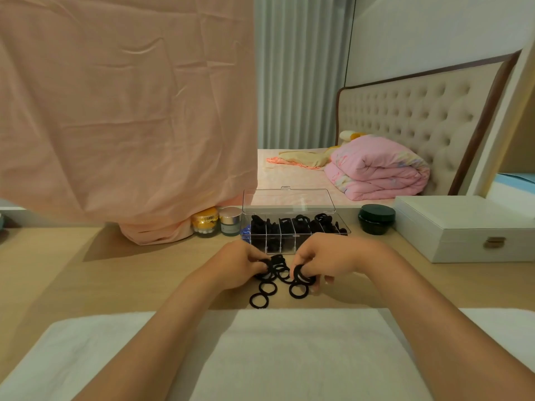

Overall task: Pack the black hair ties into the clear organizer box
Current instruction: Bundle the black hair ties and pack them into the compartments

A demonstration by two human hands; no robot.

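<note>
Loose black hair ties (272, 282) are being pinched between both hands, left hand (240, 264) and right hand (327, 260) each curled on some; clear organizer box (292, 227) is sitting just beyond the fingers.

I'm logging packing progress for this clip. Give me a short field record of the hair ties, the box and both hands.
organizer box: clear organizer box, lid up, compartments holding black ties
loose ties: pile of black hair ties on the wooden table, in front of the box
left hand: left hand pinching ties at the pile's left edge
right hand: right hand gripping a bunch of ties
beside box: gold jar, silver-lidded jar, dark green jar, white case
</note>
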